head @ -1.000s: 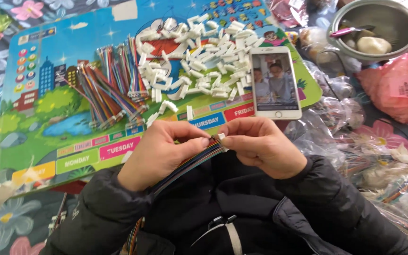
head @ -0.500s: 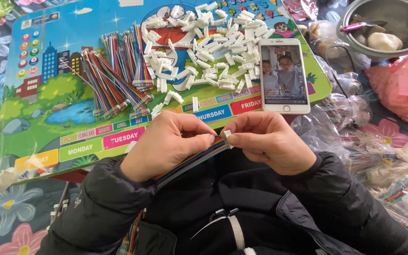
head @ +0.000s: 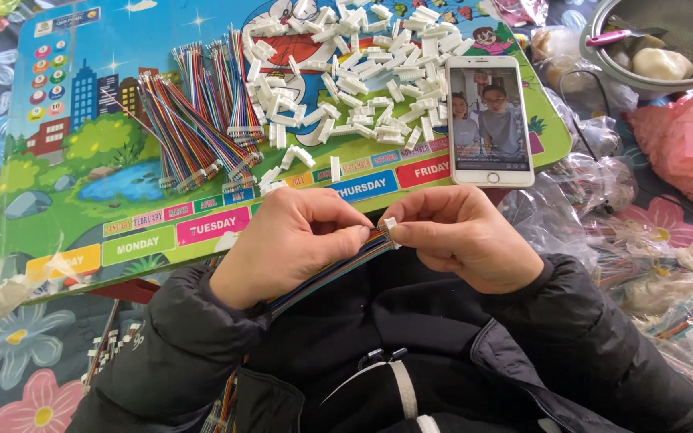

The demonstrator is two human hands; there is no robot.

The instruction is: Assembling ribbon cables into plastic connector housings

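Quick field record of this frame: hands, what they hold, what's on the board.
left hand: pinches the rainbow ribbon cable near its end
right hand: holds a small white connector housing at the cable tip
board: colourful picture board, tilted toward the lap
on board, left: bundle of multicoloured wires
on board, middle: pile of white connector housings
on board, right: smartphone, screen lit
top right: metal bowl

A colourful cartoon board (head: 122,232) carries white connectors (head: 346,72), rainbow wire bundles (head: 194,128) and a phone (head: 488,120).
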